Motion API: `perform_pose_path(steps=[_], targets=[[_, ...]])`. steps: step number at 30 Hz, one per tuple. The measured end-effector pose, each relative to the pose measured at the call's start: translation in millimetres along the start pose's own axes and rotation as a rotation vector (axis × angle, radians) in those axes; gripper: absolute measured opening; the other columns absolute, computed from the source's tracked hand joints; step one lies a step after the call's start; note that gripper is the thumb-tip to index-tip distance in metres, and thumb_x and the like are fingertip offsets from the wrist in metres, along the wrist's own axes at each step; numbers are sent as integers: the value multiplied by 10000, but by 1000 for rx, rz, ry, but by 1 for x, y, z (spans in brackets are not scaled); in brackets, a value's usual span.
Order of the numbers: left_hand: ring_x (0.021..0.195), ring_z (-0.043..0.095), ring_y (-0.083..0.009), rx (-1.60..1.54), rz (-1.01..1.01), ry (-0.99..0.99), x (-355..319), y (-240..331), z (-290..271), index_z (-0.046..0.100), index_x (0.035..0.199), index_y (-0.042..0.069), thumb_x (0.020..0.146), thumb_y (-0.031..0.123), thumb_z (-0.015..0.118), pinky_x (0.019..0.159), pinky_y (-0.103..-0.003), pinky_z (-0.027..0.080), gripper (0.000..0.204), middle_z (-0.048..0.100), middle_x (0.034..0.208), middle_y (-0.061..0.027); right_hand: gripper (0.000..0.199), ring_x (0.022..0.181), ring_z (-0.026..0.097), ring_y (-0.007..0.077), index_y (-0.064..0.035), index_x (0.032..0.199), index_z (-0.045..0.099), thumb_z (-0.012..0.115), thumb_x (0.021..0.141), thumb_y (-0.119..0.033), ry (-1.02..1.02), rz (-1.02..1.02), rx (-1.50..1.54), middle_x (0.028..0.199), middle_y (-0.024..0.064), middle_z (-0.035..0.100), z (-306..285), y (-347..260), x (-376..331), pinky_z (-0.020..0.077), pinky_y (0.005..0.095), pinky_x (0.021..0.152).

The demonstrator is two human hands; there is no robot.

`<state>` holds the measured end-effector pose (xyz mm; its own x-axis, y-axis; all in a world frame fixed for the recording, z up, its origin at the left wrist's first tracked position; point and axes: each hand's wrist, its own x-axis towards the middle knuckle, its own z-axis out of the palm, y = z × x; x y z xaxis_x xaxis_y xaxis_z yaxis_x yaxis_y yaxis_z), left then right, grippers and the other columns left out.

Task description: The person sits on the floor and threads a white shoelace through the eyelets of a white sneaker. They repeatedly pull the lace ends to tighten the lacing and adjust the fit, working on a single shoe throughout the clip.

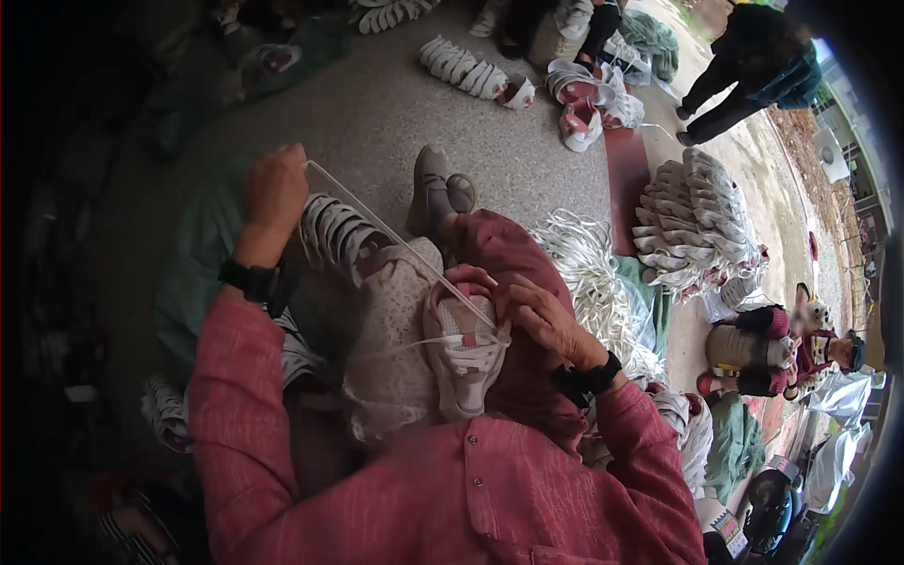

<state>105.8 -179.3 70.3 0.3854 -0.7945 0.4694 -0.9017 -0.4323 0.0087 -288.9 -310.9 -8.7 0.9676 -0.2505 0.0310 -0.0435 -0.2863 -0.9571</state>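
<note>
One white-and-pink shoe (pixel 466 353) is held in the lap, and one white lace (pixel 395 235) is drawn taut from it. Two black wristbands (pixel 252 280) are worn. Three stacks of shoes (pixel 692 221) are seen on the floor (pixel 377 104).

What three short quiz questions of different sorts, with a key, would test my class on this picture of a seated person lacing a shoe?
1. True or false: the left hand is raised and pulls a white lace taut.
2. Which hand rests on the shoe in the lap? A. the left hand B. the right hand C. neither
3. Fill in: loose white laces lie in a heap on the person's ____ side.

Key:
1. True: the lace runs straight from the raised fist down to the shoe.
2. B: its fingers sit at the top of the white and pink shoe.
3. Right, beside a stack of white shoes.
</note>
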Motion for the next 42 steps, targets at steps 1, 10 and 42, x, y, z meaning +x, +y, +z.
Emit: perform_pose_path(steps=[1,10,42], targets=[[804,623,-387,-36,-18,-5,-6,-20,-3,612,879,42,864,145,654,653,-476,464,112,626,829,-161,215,943,551,281,-10,926,591,431,908,-151,34,42,25,957,129,511,2,-5,1,440,334,897],[640,487,-47,-985,-396,-554,-138,23,2,674,1039,13,896,113,701,584,-248,407,176,560,725,39,211,940,607,294,-33,1096,615,568,890,-29,158,81,-88,1092,131,590,3,-23,-9,492,366,804],[960,579,-225,-999,500,-725,-91,148,40,551,757,118,756,334,787,912,-387,397,319,600,960,-20,217,647,570,287,-51,823,526,689,694,-114,191,-311,-898,742,95,532,33,-1,-21,459,373,611]])
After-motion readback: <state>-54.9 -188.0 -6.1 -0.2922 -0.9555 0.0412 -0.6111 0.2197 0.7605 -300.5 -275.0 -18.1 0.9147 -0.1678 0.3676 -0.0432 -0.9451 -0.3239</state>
